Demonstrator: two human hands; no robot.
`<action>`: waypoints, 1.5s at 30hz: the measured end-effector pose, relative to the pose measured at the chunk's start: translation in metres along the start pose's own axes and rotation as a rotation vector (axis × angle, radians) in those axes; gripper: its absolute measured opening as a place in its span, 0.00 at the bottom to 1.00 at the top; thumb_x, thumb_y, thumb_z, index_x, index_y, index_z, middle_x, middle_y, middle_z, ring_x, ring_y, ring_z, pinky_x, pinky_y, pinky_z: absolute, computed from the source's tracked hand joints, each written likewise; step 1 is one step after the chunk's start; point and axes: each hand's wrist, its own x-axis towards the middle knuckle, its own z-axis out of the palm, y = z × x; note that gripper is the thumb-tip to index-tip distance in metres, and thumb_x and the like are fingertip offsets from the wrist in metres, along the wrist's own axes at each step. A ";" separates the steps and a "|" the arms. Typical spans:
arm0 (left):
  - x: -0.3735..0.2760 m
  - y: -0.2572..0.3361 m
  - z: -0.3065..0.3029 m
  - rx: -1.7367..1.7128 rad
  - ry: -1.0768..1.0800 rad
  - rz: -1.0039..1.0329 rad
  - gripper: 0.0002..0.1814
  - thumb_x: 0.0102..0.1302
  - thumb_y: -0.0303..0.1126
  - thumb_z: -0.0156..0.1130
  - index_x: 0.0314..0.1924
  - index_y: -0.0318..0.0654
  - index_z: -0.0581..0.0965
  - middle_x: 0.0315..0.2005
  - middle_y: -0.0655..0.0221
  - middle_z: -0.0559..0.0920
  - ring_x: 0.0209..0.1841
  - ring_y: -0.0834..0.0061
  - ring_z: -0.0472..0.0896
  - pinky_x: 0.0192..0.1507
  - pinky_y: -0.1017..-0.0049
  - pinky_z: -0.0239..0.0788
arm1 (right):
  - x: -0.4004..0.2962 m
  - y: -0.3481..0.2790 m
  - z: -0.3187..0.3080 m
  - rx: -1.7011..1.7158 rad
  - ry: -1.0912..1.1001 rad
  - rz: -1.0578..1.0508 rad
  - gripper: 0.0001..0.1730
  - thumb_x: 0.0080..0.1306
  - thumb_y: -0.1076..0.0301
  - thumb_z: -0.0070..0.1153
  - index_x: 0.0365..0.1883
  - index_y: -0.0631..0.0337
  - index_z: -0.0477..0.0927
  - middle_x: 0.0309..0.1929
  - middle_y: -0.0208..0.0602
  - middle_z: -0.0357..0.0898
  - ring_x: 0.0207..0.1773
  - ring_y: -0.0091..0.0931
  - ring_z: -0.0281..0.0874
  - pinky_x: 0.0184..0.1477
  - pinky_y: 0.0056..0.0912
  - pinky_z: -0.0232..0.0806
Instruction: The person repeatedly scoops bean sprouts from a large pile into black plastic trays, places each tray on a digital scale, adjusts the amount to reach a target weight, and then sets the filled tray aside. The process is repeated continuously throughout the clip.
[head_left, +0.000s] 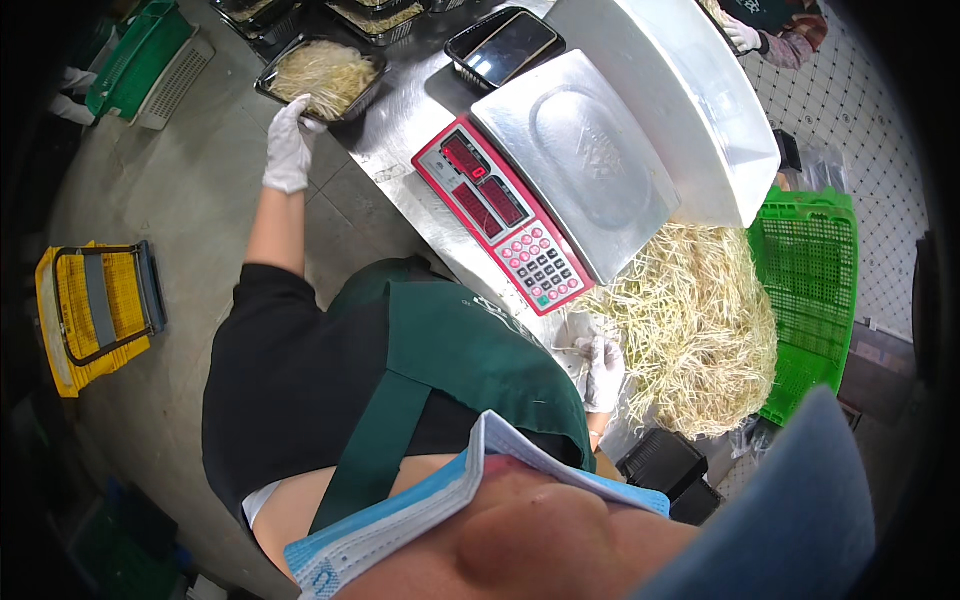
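Note:
My left hand (289, 146), in a white glove, grips the near rim of a black plastic tray (363, 99) by the table's left edge. Pale bean sprouts (322, 73) fill that tray. My right hand (602, 371), also gloved in white, is low over the metal table (397, 176), beside a large heap of bean sprouts (701, 330). Thin strands show at its fingertips, but whether they are pinched is unclear. Between my hands stands a red digital scale (499, 217) with a bare steel weighing plate (585, 157) and lit display.
A phone (511, 49) lies in a black tray (457, 52). Filled trays (382, 22) stand at the back. A white tub (720, 127) and green crate (806, 300) flank the sprouts. Black trays (664, 461) sit low right. Another person's gloved hand (739, 34) shows top right.

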 end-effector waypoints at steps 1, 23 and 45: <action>0.038 -0.015 -0.038 0.168 0.022 0.016 0.08 0.60 0.32 0.60 0.32 0.34 0.78 0.22 0.67 0.78 0.21 0.78 0.72 0.24 0.77 0.64 | 0.008 -0.007 0.002 -0.093 -0.015 -0.031 0.15 0.71 0.67 0.48 0.50 0.67 0.75 0.36 0.33 0.80 0.37 0.19 0.75 0.43 0.21 0.67; -0.303 -0.118 0.230 0.585 -1.661 0.605 0.33 0.52 0.30 0.64 0.59 0.31 0.66 0.53 0.50 0.73 0.56 0.54 0.72 0.62 0.62 0.60 | -0.133 0.096 -0.270 -1.023 0.996 0.400 0.20 0.69 0.57 0.39 0.52 0.56 0.75 0.35 0.51 0.81 0.38 0.46 0.79 0.40 0.47 0.70; -0.253 -0.089 0.253 0.085 -0.525 -0.335 0.15 0.62 0.30 0.59 0.49 0.33 0.76 0.42 0.58 0.81 0.40 0.67 0.81 0.47 0.70 0.75 | 0.062 -0.057 -0.209 -0.937 0.384 -0.659 0.44 0.51 0.57 0.68 0.65 0.58 0.62 0.52 0.45 0.77 0.50 0.38 0.76 0.52 0.37 0.68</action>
